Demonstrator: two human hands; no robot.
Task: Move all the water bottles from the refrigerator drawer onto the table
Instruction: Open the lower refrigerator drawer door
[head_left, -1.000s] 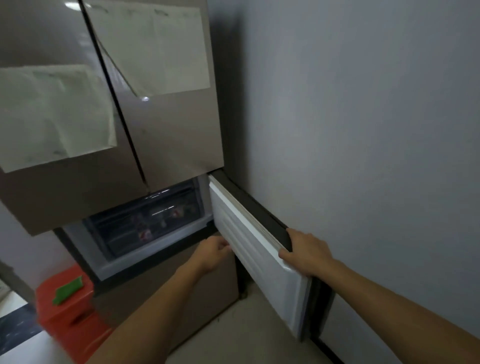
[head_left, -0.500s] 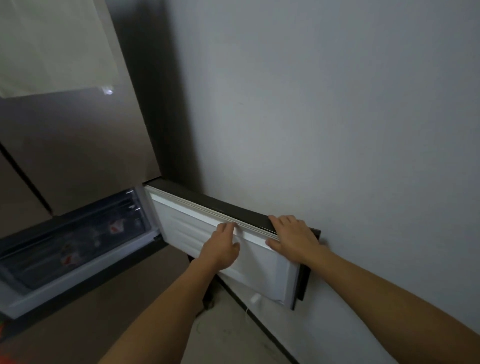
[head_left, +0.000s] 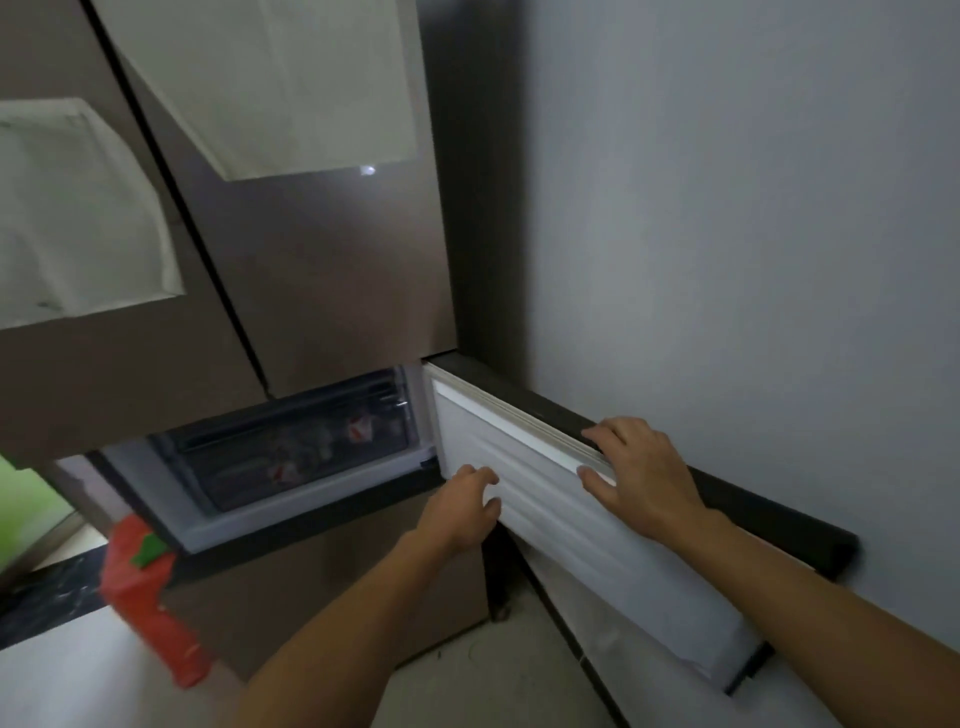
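Observation:
The brown refrigerator has its small lower right door swung wide open against the grey wall. Behind it a dark drawer shows, with dim shapes of water bottles with red-and-white labels behind its front. My right hand lies over the top edge of the open door, fingers curled on it. My left hand hangs loosely open near the door's white inner panel at the hinge side, holding nothing.
Paper sheets cover the upper fridge doors. A red stool with a green patch stands on the floor at the left. The grey wall is close on the right. Beige floor lies below.
The view swung back left toward the fridge. My left hand slid down off the door's top edge toward the drawer side; my right hand stays on the door's top edge.

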